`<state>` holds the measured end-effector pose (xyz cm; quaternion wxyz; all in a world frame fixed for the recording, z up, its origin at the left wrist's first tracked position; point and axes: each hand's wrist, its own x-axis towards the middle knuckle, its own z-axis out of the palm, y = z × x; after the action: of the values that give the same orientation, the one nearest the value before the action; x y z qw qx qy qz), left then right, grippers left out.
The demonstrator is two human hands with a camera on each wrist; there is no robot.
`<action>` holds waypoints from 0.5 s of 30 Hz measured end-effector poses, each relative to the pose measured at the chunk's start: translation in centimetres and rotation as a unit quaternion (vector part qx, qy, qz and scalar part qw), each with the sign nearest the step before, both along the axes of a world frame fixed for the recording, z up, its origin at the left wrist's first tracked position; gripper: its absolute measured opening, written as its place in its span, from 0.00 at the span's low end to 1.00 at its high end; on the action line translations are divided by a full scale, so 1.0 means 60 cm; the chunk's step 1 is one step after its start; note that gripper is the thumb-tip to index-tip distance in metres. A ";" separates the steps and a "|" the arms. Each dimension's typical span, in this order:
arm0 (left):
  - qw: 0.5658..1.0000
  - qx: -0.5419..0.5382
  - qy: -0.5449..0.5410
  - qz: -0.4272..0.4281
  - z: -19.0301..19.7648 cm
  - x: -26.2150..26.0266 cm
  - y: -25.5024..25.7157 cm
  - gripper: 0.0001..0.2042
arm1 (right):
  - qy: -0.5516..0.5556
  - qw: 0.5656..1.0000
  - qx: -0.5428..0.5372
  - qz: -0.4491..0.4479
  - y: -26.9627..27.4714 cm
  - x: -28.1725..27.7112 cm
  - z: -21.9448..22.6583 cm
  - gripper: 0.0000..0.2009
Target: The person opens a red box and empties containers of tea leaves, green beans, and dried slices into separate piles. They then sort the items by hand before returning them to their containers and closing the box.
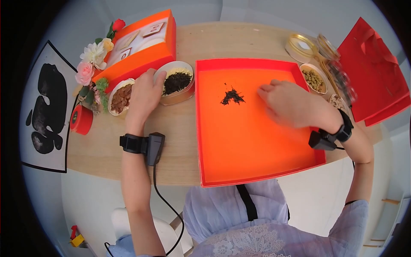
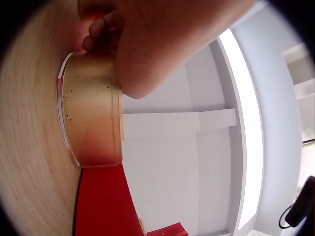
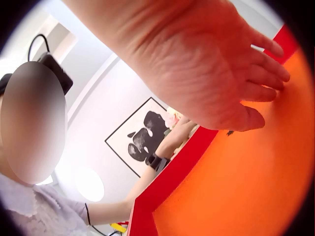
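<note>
1. The left hand (image 1: 147,92) is at the near left side of a round tin (image 1: 174,97) filled with dark, thin leaves. Its fingers are curled and grip the tin's side, with the thumb up by the rim.
2. The right hand (image 1: 291,103) reaches over the orange floor of a large red-walled tray (image 1: 252,150). Its fingers are spread and slightly bent, with nothing visible in their hold; whether the fingertips touch the floor, one cannot tell.
3. A small, loose heap of dark leaves (image 1: 232,97) lies on the tray floor, toward its far side and left of the right hand.
4. The tin stands on the wooden desk (image 1: 98,152), just beside the tray's left wall. Small dark specks dot its wall in the left wrist view.
5. A bowl of reddish-brown pieces (image 1: 121,99) sits on the other side of the left hand, and a small red canister (image 1: 81,120) stands farther left.
6. Behind these are an orange and red box (image 1: 141,47) and artificial flowers (image 1: 92,58).
7. Beyond the tray's right side are a bowl of green pieces (image 1: 314,80), a gold-rimmed container (image 1: 298,48) and a red bag (image 1: 372,79).
</note>
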<state>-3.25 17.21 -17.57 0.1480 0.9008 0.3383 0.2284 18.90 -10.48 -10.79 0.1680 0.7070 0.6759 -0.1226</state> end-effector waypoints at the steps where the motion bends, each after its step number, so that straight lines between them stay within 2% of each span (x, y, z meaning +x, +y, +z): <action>1: 1.000 -0.001 0.003 0.004 -0.002 0.001 0.000 0.24 | -0.047 0.998 -0.048 0.005 -0.004 -0.016 -0.001 0.25; 2: 1.000 -0.004 0.004 0.003 -0.002 0.002 -0.002 0.24 | -0.093 0.991 -0.095 0.010 -0.012 -0.031 -0.003 0.29; 3: 1.000 -0.007 -0.007 0.001 0.000 0.002 -0.004 0.23 | -0.093 0.991 -0.097 0.009 -0.025 -0.043 -0.021 0.29; 5: 1.000 -0.007 -0.018 -0.001 0.001 0.003 -0.006 0.22 | -0.101 0.990 0.096 0.035 -0.040 -0.060 -0.065 0.28; 6: 1.000 -0.010 -0.024 -0.004 0.001 0.002 -0.006 0.22 | -0.101 0.989 0.097 0.035 -0.033 -0.067 -0.059 0.28; 8: 0.999 -0.011 -0.030 -0.008 -0.002 0.000 -0.003 0.23 | -0.112 0.993 -0.009 0.030 -0.007 -0.088 -0.041 0.46; 11: 0.999 -0.012 -0.026 -0.014 -0.004 0.004 0.001 0.23 | -0.115 0.991 0.054 0.032 0.007 -0.103 -0.062 0.52; 12: 0.999 -0.009 -0.029 -0.013 -0.003 0.003 -0.001 0.23 | -0.116 0.991 0.054 0.030 0.010 -0.102 -0.075 0.52; 14: 0.999 -0.005 -0.032 -0.011 -0.004 0.003 -0.002 0.23 | -0.075 0.980 0.176 0.057 0.016 -0.096 -0.097 0.49; 15: 1.000 -0.004 -0.026 -0.010 -0.005 0.002 -0.001 0.23 | -0.075 0.980 0.178 0.057 0.019 -0.096 -0.081 0.49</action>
<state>-3.15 17.17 -17.89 0.1625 0.8971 0.3264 0.2495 13.12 -9.32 -15.65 0.0968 0.6931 0.7116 0.0627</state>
